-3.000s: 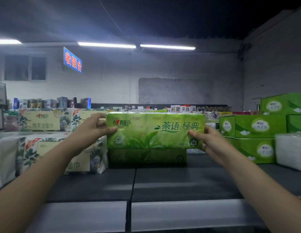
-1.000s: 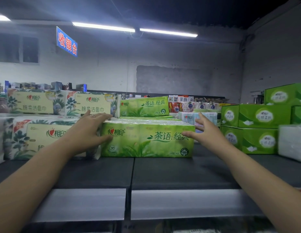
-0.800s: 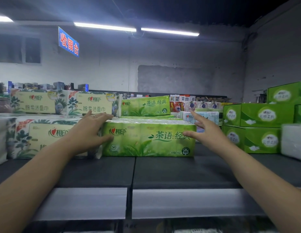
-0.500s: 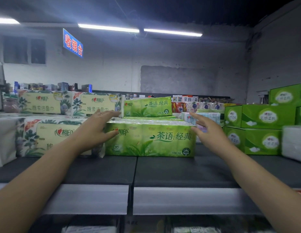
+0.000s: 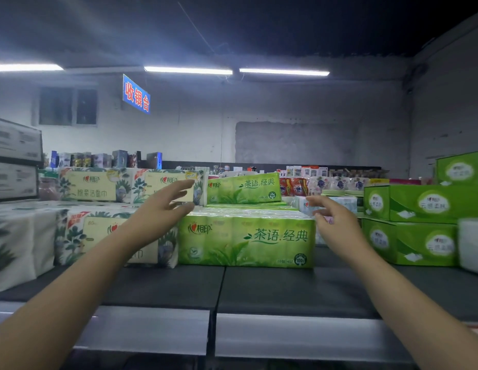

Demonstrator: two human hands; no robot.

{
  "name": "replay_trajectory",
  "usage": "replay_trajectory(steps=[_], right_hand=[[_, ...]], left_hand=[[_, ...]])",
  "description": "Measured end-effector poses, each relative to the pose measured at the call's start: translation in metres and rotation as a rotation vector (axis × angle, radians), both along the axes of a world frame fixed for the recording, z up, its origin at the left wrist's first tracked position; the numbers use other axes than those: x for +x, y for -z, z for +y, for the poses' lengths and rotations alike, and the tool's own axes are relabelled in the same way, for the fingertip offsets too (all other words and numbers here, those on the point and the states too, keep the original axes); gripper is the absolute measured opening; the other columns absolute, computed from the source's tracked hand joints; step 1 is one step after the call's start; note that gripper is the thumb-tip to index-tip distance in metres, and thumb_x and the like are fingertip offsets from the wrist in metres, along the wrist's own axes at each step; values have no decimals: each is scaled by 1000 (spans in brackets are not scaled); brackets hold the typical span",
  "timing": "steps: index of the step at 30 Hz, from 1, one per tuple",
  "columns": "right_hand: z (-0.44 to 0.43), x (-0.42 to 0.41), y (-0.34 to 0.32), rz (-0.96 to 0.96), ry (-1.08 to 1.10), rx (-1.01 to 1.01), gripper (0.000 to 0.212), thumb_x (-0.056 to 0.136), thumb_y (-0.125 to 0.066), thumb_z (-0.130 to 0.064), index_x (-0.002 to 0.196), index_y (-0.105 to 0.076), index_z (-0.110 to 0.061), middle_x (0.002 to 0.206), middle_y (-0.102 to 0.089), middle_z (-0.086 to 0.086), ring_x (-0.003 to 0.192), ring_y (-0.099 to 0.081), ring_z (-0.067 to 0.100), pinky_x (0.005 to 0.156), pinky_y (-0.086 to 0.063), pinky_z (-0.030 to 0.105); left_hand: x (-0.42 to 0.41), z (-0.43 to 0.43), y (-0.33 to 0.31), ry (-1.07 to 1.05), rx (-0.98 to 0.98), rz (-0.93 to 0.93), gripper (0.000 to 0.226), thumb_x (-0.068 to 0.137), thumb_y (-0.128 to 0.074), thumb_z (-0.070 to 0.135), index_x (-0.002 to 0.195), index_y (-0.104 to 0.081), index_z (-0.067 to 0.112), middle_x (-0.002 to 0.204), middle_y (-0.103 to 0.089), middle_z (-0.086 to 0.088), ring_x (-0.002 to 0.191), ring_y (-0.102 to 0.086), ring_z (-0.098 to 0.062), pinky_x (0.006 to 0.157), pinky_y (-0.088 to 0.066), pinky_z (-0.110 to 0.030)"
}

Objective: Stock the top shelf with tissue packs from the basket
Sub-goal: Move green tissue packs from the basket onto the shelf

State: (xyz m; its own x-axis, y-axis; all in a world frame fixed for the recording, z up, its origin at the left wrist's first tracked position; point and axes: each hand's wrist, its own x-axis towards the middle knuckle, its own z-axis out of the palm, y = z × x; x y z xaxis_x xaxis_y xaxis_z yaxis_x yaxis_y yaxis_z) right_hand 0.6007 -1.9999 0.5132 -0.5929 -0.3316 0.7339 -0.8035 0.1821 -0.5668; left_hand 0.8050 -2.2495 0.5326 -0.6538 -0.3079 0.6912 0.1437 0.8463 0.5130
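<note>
Both hands have come off the green tissue pack (image 5: 246,239), whose ends they touched half a second ago, and the pack has not shifted. It lies flat on the dark top shelf (image 5: 286,289), set back from the front edge, its printed face toward the camera and its left end against a floral tissue pack (image 5: 99,236). A stack of green boxes (image 5: 419,244) stands to its right, near it but apart. Behind it lie more green packs, and one upright green pack (image 5: 243,188) stands in the back row beside further floral ones. A blue sign (image 5: 136,94) with red characters hangs from the far wall.

The left hand (image 5: 163,209) hovers by the pack's upper left corner, fingers straight and spread, holding nothing; whether a fingertip brushes the wrap cannot be told. The right hand (image 5: 336,225) hangs just off the upper right corner, its fingers apart and loosely bent, holding nothing.
</note>
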Motion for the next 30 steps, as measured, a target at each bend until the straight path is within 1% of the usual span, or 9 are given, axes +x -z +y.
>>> replay_trajectory(steps=[3,7,13,15,19,22,24,26,30], right_hand=[[2,4,-2,-12,-12,13,37,94,-44,0,121,-60,-20,114,-58,-5,101,-52,11,85,-37,24],[5,11,-1,-9,-25,-14,34,94,-46,0,119,-61,-18,112,-58,-5,100,-52,10,85,-40,26],[12,31,-8,-4,-51,-205,34,91,-50,0,117,-62,-17,109,-58,-10,102,-53,7,92,-48,35],[16,36,-11,11,-44,-208,33,91,-50,0,118,-62,-14,109,-59,-8,100,-53,6,93,-47,34],[30,44,-14,16,-52,-183,32,92,-49,1,115,-63,-16,106,-59,-10,93,-53,-1,90,-47,32],[39,54,-12,21,-68,-208,31,92,-49,1,110,-61,-23,105,-60,-11,92,-52,-7,82,-46,23],[44,61,-8,22,-68,-225,31,93,-50,1,109,-59,-23,107,-60,-9,93,-54,-3,77,-45,18],[47,69,-4,4,-69,-242,31,93,-50,1,110,-59,-22,109,-60,-7,95,-55,4,76,-47,19],[55,87,1,-45,-76,-250,30,93,-50,1,116,-60,-15,110,-60,-6,96,-56,9,84,-49,28]], left_hand=[[10,9,0,9,62,65,42,97,-53,16,137,-48,25,135,-51,12,124,-48,-6,96,-39,-25],[27,15,-1,52,151,121,35,97,-53,15,130,-54,27,129,-57,15,119,-53,0,93,-40,-23],[42,35,11,45,131,138,31,98,-52,12,120,-54,34,119,-59,21,112,-53,7,93,-41,-19],[46,42,14,47,128,143,30,98,-52,13,121,-55,32,118,-58,23,112,-52,9,92,-40,-15],[58,52,12,46,119,143,28,97,-52,25,124,-56,30,118,-59,24,102,-52,22,76,-40,1],[67,57,11,36,132,159,28,97,-51,27,125,-56,31,116,-59,26,99,-53,21,80,-38,-4],[73,58,13,32,147,170,29,97,-51,27,125,-56,30,115,-60,25,102,-52,16,82,-37,-8],[78,59,15,37,169,172,28,97,-51,27,125,-55,31,114,-60,25,103,-52,14,82,-37,-9],[90,58,17,48,195,165,23,97,-52,29,119,-57,34,113,-61,23,106,-52,11,86,-38,-17]])
